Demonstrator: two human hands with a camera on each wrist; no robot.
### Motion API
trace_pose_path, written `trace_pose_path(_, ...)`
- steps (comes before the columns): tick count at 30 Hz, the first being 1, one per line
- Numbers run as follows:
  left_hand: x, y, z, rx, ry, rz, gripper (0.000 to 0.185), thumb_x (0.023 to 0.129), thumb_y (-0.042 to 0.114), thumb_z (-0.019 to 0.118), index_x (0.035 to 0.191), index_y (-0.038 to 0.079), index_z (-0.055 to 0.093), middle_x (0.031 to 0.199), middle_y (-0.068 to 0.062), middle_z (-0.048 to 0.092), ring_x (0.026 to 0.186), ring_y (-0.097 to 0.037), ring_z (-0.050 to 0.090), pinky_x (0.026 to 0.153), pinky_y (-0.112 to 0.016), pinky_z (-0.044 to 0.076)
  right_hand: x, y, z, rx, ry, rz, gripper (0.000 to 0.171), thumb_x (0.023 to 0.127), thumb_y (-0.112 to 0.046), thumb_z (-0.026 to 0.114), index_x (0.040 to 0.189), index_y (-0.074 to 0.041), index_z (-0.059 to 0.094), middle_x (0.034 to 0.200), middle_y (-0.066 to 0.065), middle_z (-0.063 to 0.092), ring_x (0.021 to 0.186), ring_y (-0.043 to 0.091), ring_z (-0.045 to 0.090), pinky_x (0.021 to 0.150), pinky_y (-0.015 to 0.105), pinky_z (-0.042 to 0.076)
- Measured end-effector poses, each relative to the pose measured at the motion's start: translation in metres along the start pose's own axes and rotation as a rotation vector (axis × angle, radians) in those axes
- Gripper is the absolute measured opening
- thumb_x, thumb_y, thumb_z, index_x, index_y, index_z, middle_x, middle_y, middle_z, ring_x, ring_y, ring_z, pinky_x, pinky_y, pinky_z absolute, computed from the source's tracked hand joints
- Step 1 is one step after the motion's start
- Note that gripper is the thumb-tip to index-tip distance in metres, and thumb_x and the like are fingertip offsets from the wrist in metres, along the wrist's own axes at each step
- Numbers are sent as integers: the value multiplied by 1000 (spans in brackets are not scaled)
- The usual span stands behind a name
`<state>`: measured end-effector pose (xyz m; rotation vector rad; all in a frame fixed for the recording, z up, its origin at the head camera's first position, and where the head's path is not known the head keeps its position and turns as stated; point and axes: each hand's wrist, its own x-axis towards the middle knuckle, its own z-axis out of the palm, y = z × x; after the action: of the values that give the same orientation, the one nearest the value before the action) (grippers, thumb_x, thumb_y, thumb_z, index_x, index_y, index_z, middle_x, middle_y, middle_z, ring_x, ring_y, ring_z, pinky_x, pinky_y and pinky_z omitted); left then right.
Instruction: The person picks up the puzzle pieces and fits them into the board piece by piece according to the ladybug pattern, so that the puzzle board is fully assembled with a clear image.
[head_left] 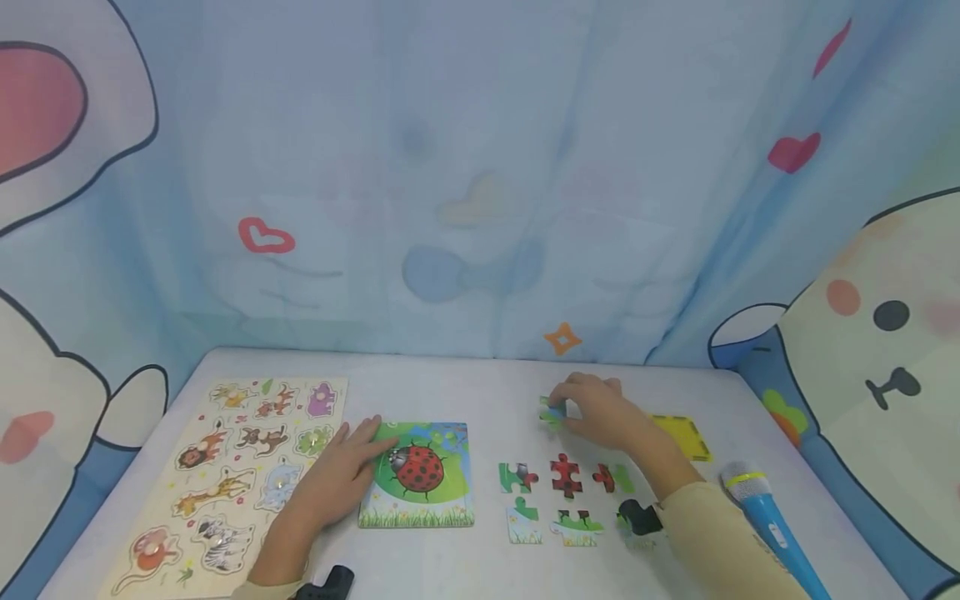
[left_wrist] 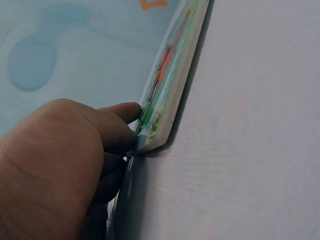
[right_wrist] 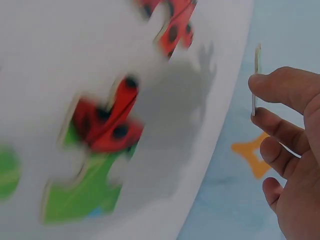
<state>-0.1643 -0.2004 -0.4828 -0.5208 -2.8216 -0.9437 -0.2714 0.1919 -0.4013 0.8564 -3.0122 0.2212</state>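
Note:
My left hand lies flat, fingers straight, on the left part of the ladybug puzzle board. In the left wrist view a fingertip of this hand touches the board, seen edge-on. My right hand pinches a small green puzzle piece just above the table, behind the loose pieces. The right wrist view shows that hand holding the piece edge-on between thumb and fingers. Several loose ladybug pieces lie in two rows right of the board, with red-and-green pieces blurred in the right wrist view.
A wooden animal peg puzzle lies at the left of the white table. A yellow square frame sits behind my right forearm. A blue toy microphone lies at the right front. A patterned curtain closes the back and sides.

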Motion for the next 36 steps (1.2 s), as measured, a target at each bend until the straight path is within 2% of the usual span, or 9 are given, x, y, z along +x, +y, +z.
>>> trace_pose_path(11,1,0,1,0,5,-11,42,96,4,47,135,13,60,153,-15,35,143,-30,28,121,-44,8,25,-45,9,32,-6,-107,24,85,-19,74,108,-24,69,105,-9,61,102,16,56,85,52,36)
trace_pose_path(19,0,-1,-1,3,7,-10,42,95,3,47,135,12,60,153,-15,36,143,-31,28,121,-45,9,37,-78,20,64,-43,-170,24,86,-17,71,109,-23,70,105,-8,62,103,16,55,87,51,36)
trace_pose_path(27,2,-1,0,3,24,3,42,96,3,47,134,12,60,152,-15,36,142,-32,29,121,-46,9,51,-104,31,56,-101,-168,27,83,-20,71,109,-25,71,106,-10,62,106,16,54,87,46,35)
trace_pose_path(36,0,1,-2,-2,42,15,41,95,3,47,132,12,62,150,-17,39,140,-34,33,120,-49,13,55,-124,42,53,-129,-201,24,81,-18,76,103,-25,73,102,-10,62,98,14,54,81,41,34)
